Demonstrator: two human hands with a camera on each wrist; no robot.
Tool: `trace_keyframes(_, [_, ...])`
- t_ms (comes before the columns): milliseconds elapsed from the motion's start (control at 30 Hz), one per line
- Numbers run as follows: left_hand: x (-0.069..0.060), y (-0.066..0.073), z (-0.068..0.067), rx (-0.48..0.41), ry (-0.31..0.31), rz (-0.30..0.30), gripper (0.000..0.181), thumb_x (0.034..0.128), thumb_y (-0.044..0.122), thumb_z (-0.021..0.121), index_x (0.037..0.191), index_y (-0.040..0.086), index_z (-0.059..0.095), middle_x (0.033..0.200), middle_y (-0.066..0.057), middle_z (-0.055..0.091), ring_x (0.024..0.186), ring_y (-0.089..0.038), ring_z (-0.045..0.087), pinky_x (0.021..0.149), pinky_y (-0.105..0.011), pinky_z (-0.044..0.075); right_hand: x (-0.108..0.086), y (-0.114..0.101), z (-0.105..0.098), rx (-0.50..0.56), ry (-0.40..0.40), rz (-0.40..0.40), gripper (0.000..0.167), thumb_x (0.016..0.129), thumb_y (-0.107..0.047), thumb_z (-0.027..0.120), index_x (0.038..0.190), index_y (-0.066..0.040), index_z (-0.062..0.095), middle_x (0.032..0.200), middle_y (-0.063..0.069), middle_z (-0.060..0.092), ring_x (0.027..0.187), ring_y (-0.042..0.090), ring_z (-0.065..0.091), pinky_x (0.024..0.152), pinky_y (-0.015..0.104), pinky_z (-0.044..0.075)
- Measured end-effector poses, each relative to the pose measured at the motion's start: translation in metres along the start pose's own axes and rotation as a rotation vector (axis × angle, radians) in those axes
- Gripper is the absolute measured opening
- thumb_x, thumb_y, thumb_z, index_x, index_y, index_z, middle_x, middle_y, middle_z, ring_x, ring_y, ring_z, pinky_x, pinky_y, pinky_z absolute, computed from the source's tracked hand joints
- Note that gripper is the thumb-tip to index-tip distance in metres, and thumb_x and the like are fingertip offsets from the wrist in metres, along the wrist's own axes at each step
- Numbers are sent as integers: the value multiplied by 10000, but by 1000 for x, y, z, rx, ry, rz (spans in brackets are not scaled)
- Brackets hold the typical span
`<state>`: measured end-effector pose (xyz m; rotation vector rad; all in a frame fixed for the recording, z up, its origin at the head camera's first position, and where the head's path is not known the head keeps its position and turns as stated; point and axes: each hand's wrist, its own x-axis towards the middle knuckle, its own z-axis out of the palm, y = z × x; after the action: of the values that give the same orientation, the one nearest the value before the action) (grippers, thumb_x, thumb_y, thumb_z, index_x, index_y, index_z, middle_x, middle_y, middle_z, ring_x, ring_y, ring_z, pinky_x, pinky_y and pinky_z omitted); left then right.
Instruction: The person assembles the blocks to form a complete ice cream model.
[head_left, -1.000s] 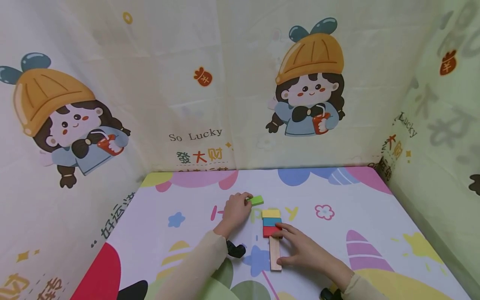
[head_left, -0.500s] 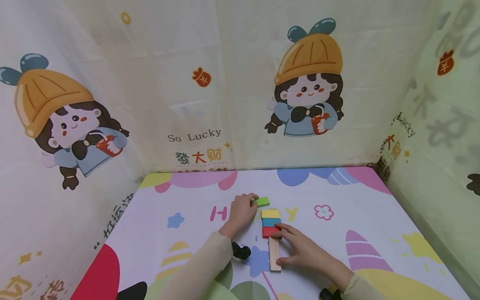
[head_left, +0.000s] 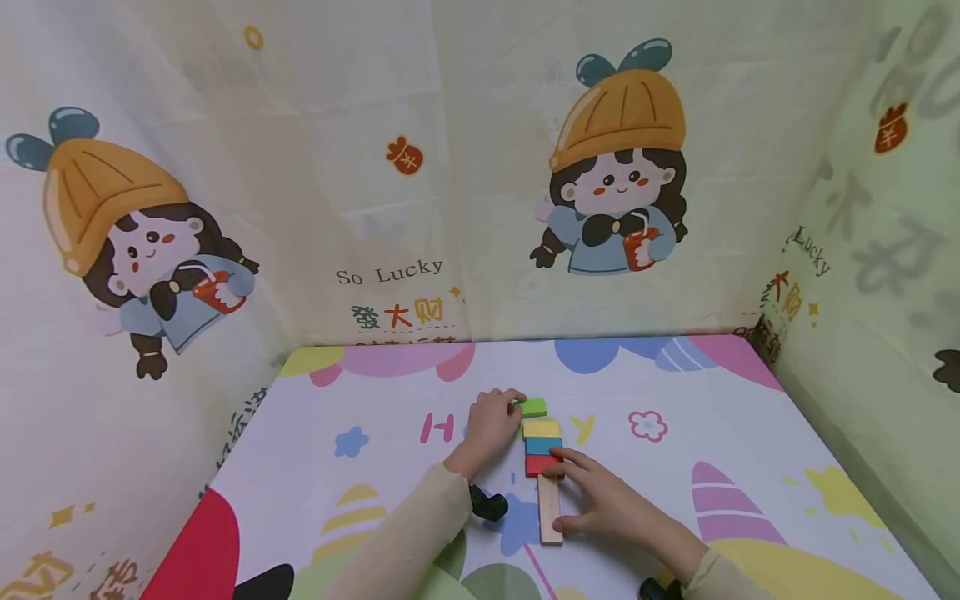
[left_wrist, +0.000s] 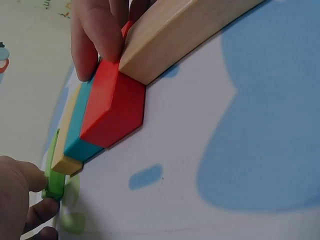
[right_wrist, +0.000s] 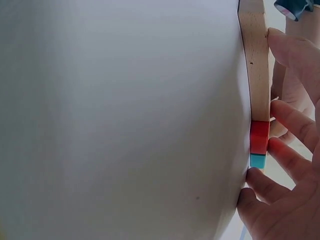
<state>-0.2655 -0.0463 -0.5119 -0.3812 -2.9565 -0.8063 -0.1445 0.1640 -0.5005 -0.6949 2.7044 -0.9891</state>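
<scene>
A flat green block (head_left: 535,407) is pinched at its left end between the thumb and fingers of my left hand (head_left: 491,425). Just in front of it lies a yellow block (head_left: 542,429), then a blue block (head_left: 543,446) and a red block (head_left: 539,465), side by side in a row. A long plain wooden block (head_left: 550,512) runs from the red one toward me. My right hand (head_left: 603,500) rests along the right side, its thumb at the wooden block and fingertips by the red and blue blocks. In the left wrist view the green block (left_wrist: 56,172) stands close to the yellow block (left_wrist: 67,164).
A printed mat (head_left: 645,383) with shapes and letters covers the table. Patterned cloth walls (head_left: 487,208) enclose it at the back and both sides. A black wrist device (head_left: 489,503) sits under the left wrist.
My left hand has slid the green block right and slightly nearer, toward the far end of the row. The right hand and the other blocks have stayed in place.
</scene>
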Motion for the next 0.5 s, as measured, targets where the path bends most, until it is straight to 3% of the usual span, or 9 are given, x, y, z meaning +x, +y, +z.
trace_keyframes(500, [-6,15,1,3,-54,27,254,1008,256,653,1242,231,750,990,2,656,891,-147,505,820,-335,465,-2,2,-2,1,8,5,641,775,-464,887,1339,-282,642,1593,113,446,1444,425,438,1086,646,428])
